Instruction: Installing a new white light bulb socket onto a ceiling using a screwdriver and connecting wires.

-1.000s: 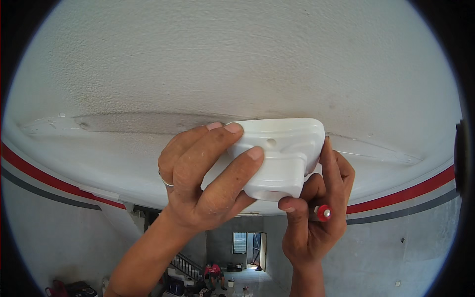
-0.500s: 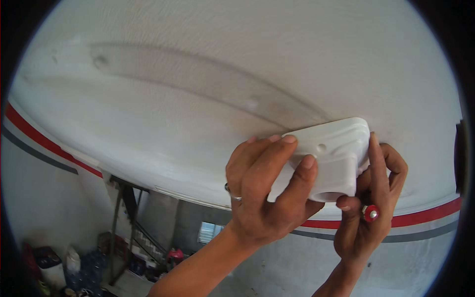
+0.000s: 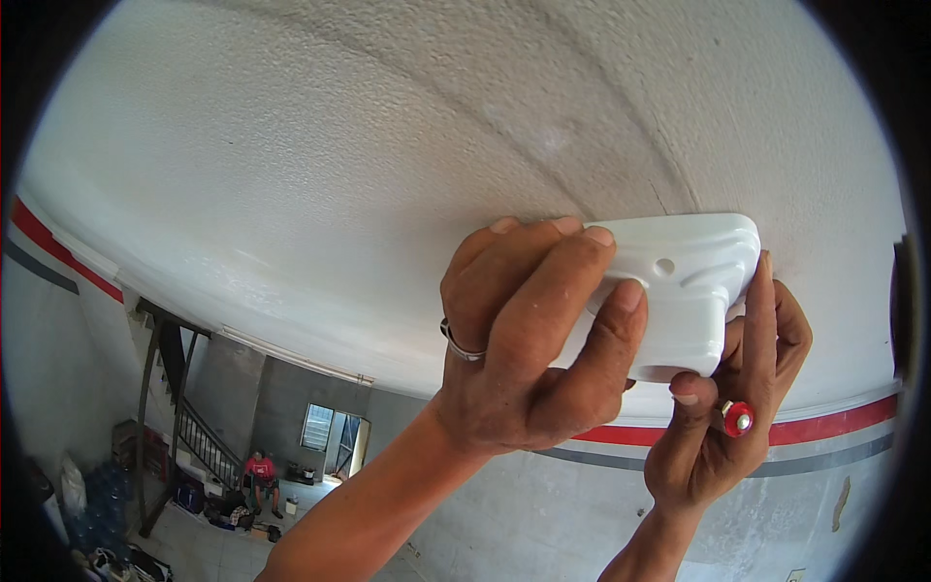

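A glossy white fitting, with a small round hole in its face and a wider round opening at its lower end, is held up against the pale textured ceiling. My left hand, a ring on one finger, is closed on its left side, thumb on the face and fingertips along the upper edge. On the other side my right hand grips it, a finger straight along the right edge and the thumb by the lower opening. A red round end with a metal centre shows in the right hand; the rest is hidden.
Dark smudged lines mark the ceiling. Red and grey stripes run along the wall. Far below at left are a staircase, a seated person in red, a window, and large clear bottles.
The view has shifted, showing more of the room below, the seated person included. The fitting and both hands appear slightly higher and further right; both grips look much the same.
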Demonstrator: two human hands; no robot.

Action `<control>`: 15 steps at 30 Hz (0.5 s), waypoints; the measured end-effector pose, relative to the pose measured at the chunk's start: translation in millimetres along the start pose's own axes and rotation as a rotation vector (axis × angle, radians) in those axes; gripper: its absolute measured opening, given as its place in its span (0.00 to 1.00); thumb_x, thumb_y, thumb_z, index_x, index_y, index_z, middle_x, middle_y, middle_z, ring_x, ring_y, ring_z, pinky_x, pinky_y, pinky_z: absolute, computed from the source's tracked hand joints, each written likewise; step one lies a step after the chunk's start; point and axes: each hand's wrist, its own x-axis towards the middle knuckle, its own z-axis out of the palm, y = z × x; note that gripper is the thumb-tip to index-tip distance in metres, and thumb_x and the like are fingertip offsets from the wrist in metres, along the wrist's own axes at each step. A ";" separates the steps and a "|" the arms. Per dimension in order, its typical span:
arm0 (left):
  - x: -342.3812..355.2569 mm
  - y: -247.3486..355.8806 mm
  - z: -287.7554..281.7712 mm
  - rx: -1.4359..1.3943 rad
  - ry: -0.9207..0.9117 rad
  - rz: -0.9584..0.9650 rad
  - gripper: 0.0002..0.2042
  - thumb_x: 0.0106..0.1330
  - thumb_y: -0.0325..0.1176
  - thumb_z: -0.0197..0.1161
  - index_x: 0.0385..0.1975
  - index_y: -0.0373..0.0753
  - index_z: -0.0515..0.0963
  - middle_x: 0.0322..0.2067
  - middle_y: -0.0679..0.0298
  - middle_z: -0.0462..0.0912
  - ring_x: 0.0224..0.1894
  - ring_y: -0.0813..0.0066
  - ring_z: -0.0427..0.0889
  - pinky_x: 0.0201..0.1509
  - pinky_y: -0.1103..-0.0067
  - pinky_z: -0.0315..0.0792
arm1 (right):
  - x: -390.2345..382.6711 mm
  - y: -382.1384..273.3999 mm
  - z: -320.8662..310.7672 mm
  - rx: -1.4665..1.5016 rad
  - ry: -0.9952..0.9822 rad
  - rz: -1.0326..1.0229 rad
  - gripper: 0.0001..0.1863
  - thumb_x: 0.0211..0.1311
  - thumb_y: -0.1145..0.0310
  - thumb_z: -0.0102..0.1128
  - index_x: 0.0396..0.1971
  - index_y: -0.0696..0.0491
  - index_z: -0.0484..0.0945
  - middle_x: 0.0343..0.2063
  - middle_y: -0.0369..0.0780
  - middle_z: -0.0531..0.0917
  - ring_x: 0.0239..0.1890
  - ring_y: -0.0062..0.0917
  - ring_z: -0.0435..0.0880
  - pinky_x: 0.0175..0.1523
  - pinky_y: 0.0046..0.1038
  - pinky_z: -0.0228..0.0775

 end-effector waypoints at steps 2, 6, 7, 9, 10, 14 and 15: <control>-0.5 -3.5 -2.6 0.005 0.010 0.035 0.13 0.60 0.28 0.64 0.44 0.42 0.72 0.46 0.56 0.75 0.44 0.60 0.75 0.47 0.64 0.72 | 1.2 0.2 3.1 -0.020 0.002 -0.043 0.38 0.62 0.44 0.53 0.61 0.61 0.69 0.50 0.47 0.75 0.52 0.28 0.70 0.44 0.27 0.71; 1.1 -5.9 -7.1 0.019 -0.038 0.028 0.16 0.58 0.29 0.68 0.45 0.41 0.72 0.46 0.54 0.74 0.44 0.61 0.74 0.44 0.67 0.74 | 5.8 -4.9 -0.6 -0.094 -0.051 -0.062 0.38 0.61 0.44 0.53 0.61 0.60 0.70 0.44 0.44 0.79 0.55 0.30 0.68 0.50 0.32 0.70; 1.6 -7.3 -7.2 0.013 -0.028 0.038 0.17 0.57 0.29 0.69 0.45 0.41 0.72 0.46 0.54 0.73 0.44 0.61 0.74 0.43 0.69 0.75 | 5.5 -4.9 0.5 -0.079 -0.064 -0.056 0.38 0.60 0.44 0.54 0.61 0.60 0.70 0.41 0.44 0.79 0.56 0.31 0.67 0.51 0.33 0.69; 2.1 -10.1 -10.0 0.019 -0.048 0.046 0.18 0.56 0.29 0.69 0.45 0.41 0.71 0.46 0.54 0.73 0.44 0.61 0.74 0.42 0.69 0.75 | 5.4 -4.9 3.0 -0.061 -0.075 -0.047 0.38 0.60 0.44 0.54 0.61 0.60 0.69 0.39 0.43 0.80 0.57 0.32 0.66 0.52 0.35 0.68; 2.1 -11.9 -11.6 0.022 -0.063 0.051 0.19 0.55 0.28 0.70 0.46 0.41 0.71 0.47 0.54 0.72 0.44 0.61 0.73 0.41 0.70 0.75 | 5.6 -5.6 5.1 -0.075 -0.061 -0.052 0.39 0.59 0.44 0.55 0.61 0.60 0.70 0.37 0.42 0.80 0.56 0.32 0.66 0.52 0.35 0.68; 1.7 -17.4 -14.2 0.009 -0.067 0.059 0.21 0.55 0.30 0.71 0.47 0.41 0.71 0.48 0.54 0.70 0.45 0.61 0.72 0.42 0.71 0.75 | 4.9 -5.6 15.8 -0.060 0.010 -0.106 0.40 0.57 0.44 0.56 0.61 0.61 0.69 0.31 0.39 0.79 0.55 0.32 0.66 0.51 0.34 0.68; 2.2 -17.9 -15.6 0.019 -0.075 0.053 0.22 0.54 0.32 0.72 0.47 0.41 0.70 0.48 0.54 0.70 0.45 0.61 0.72 0.42 0.72 0.75 | 5.2 -6.2 16.1 -0.059 0.011 -0.104 0.40 0.57 0.44 0.56 0.61 0.61 0.69 0.31 0.39 0.79 0.55 0.32 0.66 0.51 0.34 0.68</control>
